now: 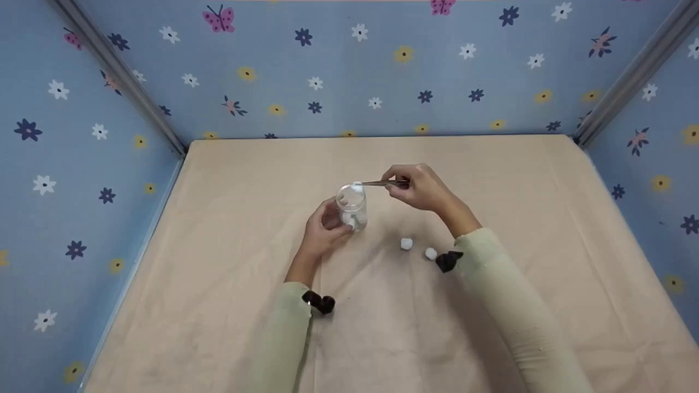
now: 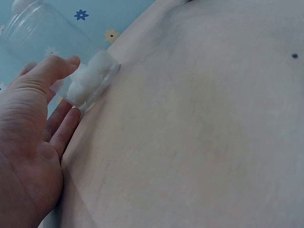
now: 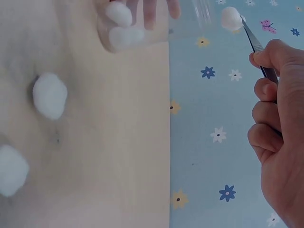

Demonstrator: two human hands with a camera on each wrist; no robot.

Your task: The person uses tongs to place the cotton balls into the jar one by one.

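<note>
My left hand (image 1: 323, 229) grips a clear jar (image 1: 354, 208), thumb on one side and fingers round the other. Several white cotton balls (image 2: 90, 78) lie at the bottom of the jar, seen through its wall in the left wrist view. In my right hand (image 1: 419, 188) is a pair of metal tweezers (image 1: 374, 183), pinched between thumb and fingers. Their tips hold one cotton ball (image 3: 231, 18) at the jar's mouth; in the right wrist view it appears just beyond the rim. Two loose cotton balls, one nearer the jar (image 1: 406, 244) and one farther right (image 1: 431, 253), lie on the table.
A beige cloth (image 1: 229, 218) with light creases covers the table. Blue flowered panels (image 1: 327, 65) stand at the back and both sides, with grey posts (image 1: 633, 71) in the corners. Dark wrist devices (image 1: 319, 302) sit at both sleeve cuffs.
</note>
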